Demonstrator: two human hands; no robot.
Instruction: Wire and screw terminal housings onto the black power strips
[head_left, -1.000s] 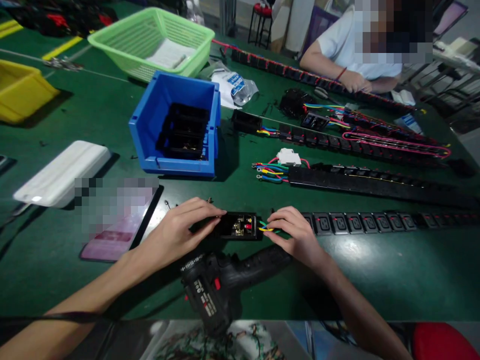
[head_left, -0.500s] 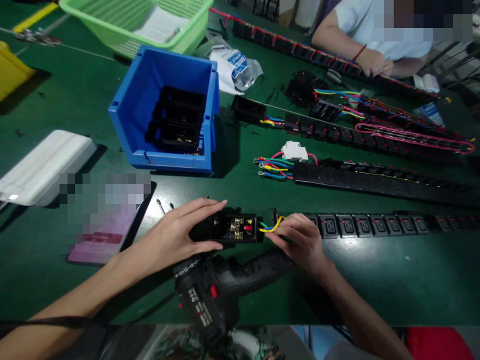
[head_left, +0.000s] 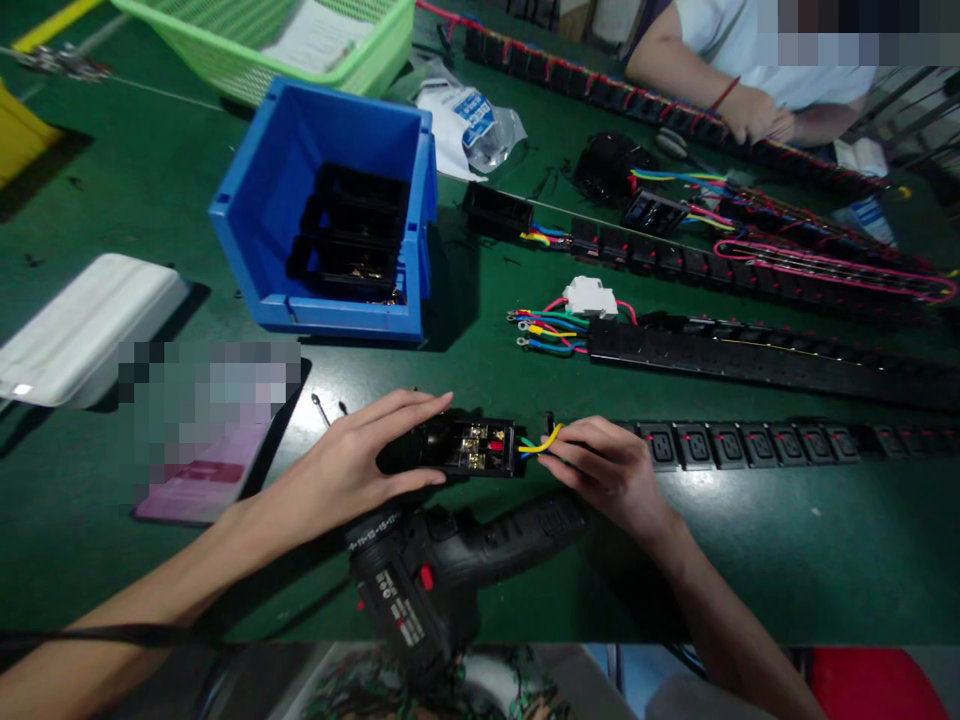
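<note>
A black open box [head_left: 491, 457] with brass terminals lies on the green table. My left hand [head_left: 367, 450] spans its left end, thumb on the near side and fingers on the far side, gripping it. Yellow, green and blue wires [head_left: 541, 443] come out of the box's right end. My right hand [head_left: 611, 465] pinches these wires between thumb and fingers. Beyond it, a row of black sockets [head_left: 727, 446] stretches to the right. Just in front of the box lies a black power drill [head_left: 450, 570], its handle pointing right.
Black boxes fill part of a blue bin [head_left: 330, 320] at the upper left, before a green basket [head_left: 270, 60]. A phone [head_left: 217, 440] and a white power bank [head_left: 94, 325] lie left. Farther back are wired strips [head_left: 712, 355] and another person's hands [head_left: 754, 115].
My right hand has shifted slightly right, with the wires still in its fingers. My left hand keeps its place at the box. The view has moved slightly.
</note>
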